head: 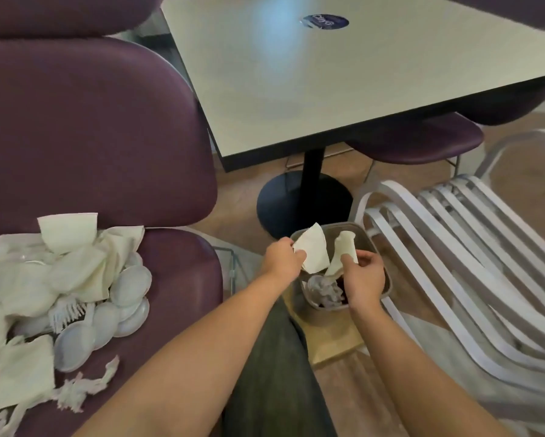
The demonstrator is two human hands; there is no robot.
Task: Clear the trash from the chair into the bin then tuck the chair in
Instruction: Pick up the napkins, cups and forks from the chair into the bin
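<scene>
A purple padded chair (176, 279) stands at the left, its seat covered with trash (60, 279): crumpled white napkins, round plastic lids and plastic forks. On the floor in front of me sits a small grey bin (383, 261) with crumpled clear plastic inside. Both my hands hover over it. My left hand (282, 257) pinches a folded white napkin (312, 252) above the bin's left rim. My right hand (364, 277) grips a rolled white napkin (342, 252) above the bin's middle.
A beige square table (328, 74) on a black pedestal base (302, 200) stands ahead. A white slatted chair (454, 247) is close on the right of the bin. Another purple chair (422, 140) is tucked under the table's right side. My dark trouser leg (274, 373) is below.
</scene>
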